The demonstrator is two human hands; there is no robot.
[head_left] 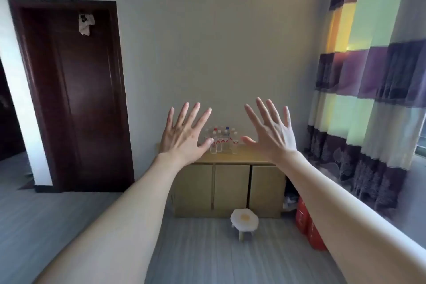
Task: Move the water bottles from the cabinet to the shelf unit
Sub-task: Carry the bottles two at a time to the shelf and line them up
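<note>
Atop the cabinet [230, 159] stand water bottles [221, 139], seen between both raised, spread, empty hands [227, 138]

Daylight thru curtain [373, 71] at right; room dim, soft blur, wide-angle edge warp.

We are looking from head height, facing forward and slightly down across the floor [69, 214] toward a far wall [207, 41], standing well back from it.
</note>
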